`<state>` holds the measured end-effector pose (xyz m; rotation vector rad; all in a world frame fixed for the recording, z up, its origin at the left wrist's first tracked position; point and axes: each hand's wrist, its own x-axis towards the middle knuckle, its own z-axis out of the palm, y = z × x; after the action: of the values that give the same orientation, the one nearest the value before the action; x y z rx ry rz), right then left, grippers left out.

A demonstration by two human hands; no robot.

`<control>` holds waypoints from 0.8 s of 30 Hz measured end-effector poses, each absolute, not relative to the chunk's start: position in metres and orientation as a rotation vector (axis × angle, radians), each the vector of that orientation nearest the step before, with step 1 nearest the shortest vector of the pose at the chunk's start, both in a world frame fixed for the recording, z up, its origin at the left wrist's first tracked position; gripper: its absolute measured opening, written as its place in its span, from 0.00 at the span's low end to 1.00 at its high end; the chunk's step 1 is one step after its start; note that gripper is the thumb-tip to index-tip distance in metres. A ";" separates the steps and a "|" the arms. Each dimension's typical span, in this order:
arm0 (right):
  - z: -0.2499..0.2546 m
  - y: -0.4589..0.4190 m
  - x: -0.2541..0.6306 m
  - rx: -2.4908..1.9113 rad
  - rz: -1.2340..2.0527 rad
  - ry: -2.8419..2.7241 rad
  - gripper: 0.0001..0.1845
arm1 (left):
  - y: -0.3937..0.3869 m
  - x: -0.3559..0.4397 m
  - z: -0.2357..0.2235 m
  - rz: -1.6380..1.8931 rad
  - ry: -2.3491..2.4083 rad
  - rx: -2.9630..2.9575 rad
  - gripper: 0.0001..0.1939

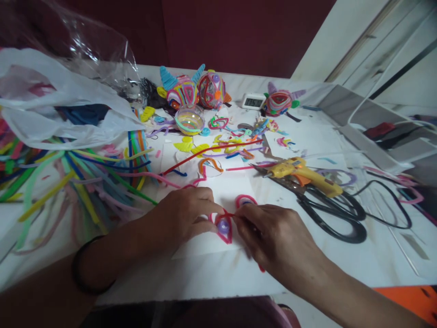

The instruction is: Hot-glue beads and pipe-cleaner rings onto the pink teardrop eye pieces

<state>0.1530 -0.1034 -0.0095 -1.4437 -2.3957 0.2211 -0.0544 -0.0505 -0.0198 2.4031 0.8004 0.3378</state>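
Observation:
My left hand (182,214) and my right hand (276,239) meet over a white sheet (225,191) at the table's near edge. Both pinch a small pink pipe-cleaner loop (224,228) with a purple bead in its middle. A red pipe cleaner (211,152) runs from the loop up and away across the table. A second small pink coil (246,199) lies just beyond my right fingers. My left wrist wears a dark band (80,269).
Several loose coloured pipe cleaners (68,182) spill from a white plastic bag (51,100) on the left. A yellow glue gun (303,175) and black scissors (327,214) lie right. Finished colourful balls (182,91), a glass bowl (189,120) and a small digital clock (253,101) stand behind.

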 end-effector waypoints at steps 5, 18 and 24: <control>-0.011 -0.104 0.153 -1.458 0.161 -2.404 0.12 | -0.051 -0.054 -0.023 0.363 0.789 2.408 0.08; -0.013 -0.104 0.149 -1.348 -0.015 -2.428 0.14 | -0.051 -0.050 -0.022 0.325 0.794 2.441 0.08; -0.017 -0.105 0.149 -1.320 -0.060 -2.444 0.14 | -0.052 -0.048 -0.025 0.327 0.812 2.446 0.07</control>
<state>0.1488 -0.1053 -0.0171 -1.3205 -2.4441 -0.0597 -0.0485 -0.0519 -0.0253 2.4463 0.8125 0.3269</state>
